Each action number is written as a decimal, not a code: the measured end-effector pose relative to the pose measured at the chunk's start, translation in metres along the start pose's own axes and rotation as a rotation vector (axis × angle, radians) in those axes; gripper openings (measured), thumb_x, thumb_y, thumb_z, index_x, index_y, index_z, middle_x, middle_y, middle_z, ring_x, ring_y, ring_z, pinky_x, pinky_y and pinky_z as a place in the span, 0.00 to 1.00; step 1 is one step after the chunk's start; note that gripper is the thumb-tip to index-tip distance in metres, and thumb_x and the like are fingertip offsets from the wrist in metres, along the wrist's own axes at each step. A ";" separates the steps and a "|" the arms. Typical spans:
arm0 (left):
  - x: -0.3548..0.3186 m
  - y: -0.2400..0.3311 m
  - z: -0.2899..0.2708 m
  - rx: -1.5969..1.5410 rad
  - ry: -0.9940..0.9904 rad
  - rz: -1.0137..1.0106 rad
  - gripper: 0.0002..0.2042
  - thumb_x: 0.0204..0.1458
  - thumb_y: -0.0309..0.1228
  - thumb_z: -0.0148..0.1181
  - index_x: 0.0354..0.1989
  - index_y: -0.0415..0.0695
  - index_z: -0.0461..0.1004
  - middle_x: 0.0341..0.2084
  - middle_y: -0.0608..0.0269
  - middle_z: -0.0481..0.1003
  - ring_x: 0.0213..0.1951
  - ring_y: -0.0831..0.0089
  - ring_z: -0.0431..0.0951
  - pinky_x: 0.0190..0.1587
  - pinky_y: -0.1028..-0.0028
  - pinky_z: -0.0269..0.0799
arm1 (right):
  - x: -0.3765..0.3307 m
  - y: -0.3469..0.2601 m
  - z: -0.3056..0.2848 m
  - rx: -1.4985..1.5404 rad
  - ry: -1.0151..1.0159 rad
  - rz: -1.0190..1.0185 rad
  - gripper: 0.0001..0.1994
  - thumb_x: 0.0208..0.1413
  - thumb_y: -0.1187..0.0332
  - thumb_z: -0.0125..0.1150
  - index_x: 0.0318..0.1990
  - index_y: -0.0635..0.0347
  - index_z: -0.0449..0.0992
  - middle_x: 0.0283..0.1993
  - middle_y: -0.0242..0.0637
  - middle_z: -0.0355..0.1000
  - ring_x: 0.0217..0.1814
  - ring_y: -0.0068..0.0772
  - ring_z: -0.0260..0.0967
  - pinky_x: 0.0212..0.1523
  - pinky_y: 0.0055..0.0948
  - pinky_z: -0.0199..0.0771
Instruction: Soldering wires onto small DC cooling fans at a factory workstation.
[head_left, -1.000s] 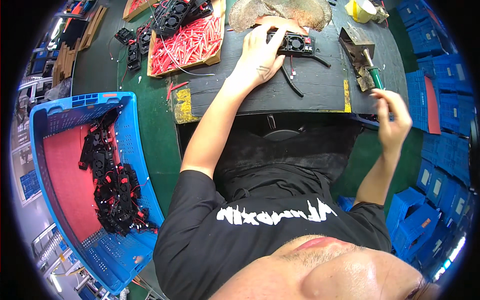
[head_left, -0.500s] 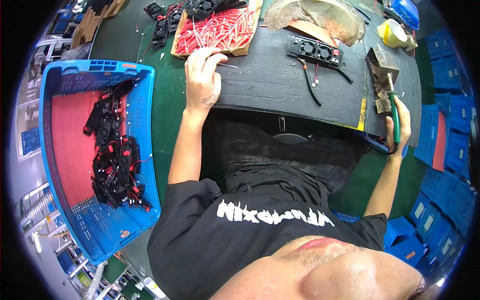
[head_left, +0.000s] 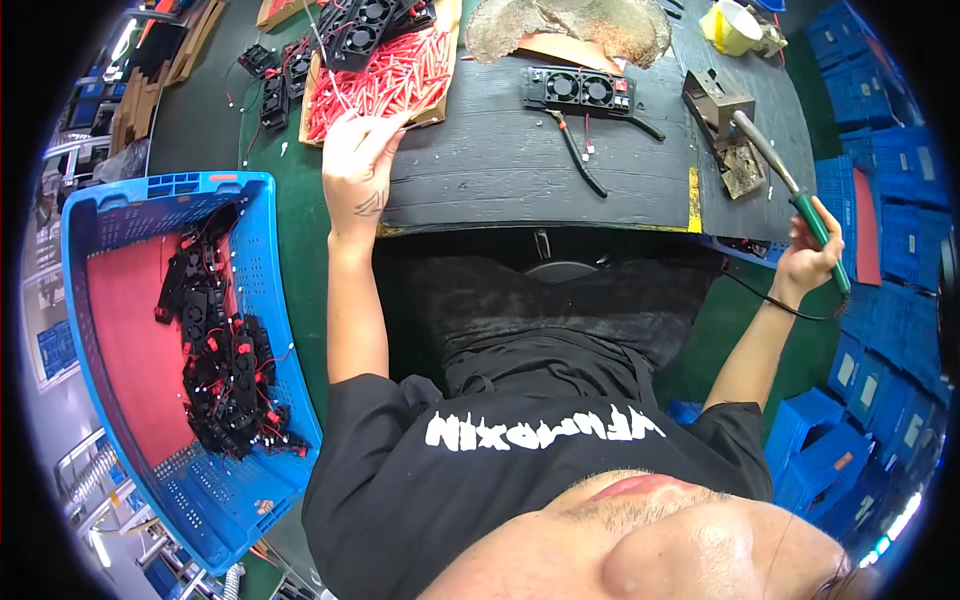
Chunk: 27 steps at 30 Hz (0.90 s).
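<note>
My left hand [head_left: 358,172] is closed in a pinch at the near edge of a carton of red tube-like pieces [head_left: 425,65]. A thin strand of solder wire runs down to its fingers, and a short end sticks out to the right. My right hand [head_left: 808,258] is wrapped round the green handle of a soldering iron [head_left: 806,208], whose metal shaft points up and left to the metal iron stand [head_left: 722,105]. Between the hands, a black twin-fan unit [head_left: 578,90] lies on the dark bench, with black-handled pliers [head_left: 580,158] and a small red lead beside it.
A blue crate [head_left: 268,235] stands left, holding several black fan units [head_left: 215,345] with red wires. More fans [head_left: 365,25] lie on the carton. A worn, curved rough piece [head_left: 490,30] and a yellow-white cup [head_left: 735,28] sit at the back. Blue bins [head_left: 890,150] line the right.
The soldering iron in my right hand has swung outward, its handle now farther right and its shaft tilted up-left. The bench has shifted left in view. My left hand stays by the carton.
</note>
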<state>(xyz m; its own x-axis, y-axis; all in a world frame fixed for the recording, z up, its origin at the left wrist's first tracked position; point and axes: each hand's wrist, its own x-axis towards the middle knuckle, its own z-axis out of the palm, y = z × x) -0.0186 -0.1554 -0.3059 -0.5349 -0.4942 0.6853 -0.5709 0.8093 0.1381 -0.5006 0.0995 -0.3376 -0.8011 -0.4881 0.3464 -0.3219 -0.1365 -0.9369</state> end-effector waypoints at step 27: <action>0.061 0.105 0.108 -0.186 -0.108 0.253 0.07 0.43 0.24 0.57 0.32 0.43 0.74 0.29 0.62 0.71 0.37 0.63 0.76 0.39 0.68 0.75 | -0.074 -0.050 0.074 0.186 -0.208 0.028 0.20 0.61 0.60 0.49 0.44 0.75 0.74 0.32 0.56 0.77 0.26 0.35 0.76 0.25 0.25 0.75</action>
<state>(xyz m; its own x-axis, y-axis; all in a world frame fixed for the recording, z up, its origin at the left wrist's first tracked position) -0.1784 -0.1348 -0.3272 -0.7137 -0.2926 0.6364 -0.2934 0.9499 0.1078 -0.3875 0.0786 -0.3203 -0.6813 -0.6581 0.3206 -0.1875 -0.2665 -0.9454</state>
